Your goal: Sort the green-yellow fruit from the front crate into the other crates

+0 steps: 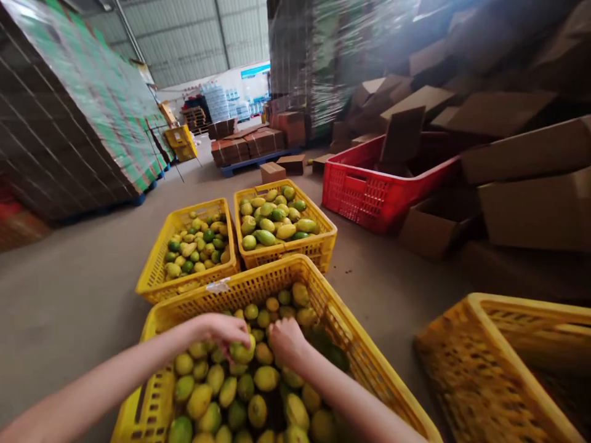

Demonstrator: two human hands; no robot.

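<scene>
Both hands are over a large yellow plastic crate point(305, 266) holding many yellow and green lemons point(266, 378). My left hand point(226, 332) has its fingers closed round a yellow-green lemon point(243, 352) near the middle of the crate. Just to the right, my right hand point(287, 339) is curled with its knuckles up, low among the fruit. Its fingertips are turned away, so whatever it grips, if anything, is hidden. A dark green shape in the crate's right side is partly covered by my right forearm.
Beyond stand two smaller yellow crates of lemons, a left one point(154, 258) and a right one point(323, 226). A red crate point(355, 191) and a heap of cardboard boxes point(530, 215) are at right. Another yellow crate point(466, 357) is near right. Wrapped pallet stacks point(60, 123) rise at left.
</scene>
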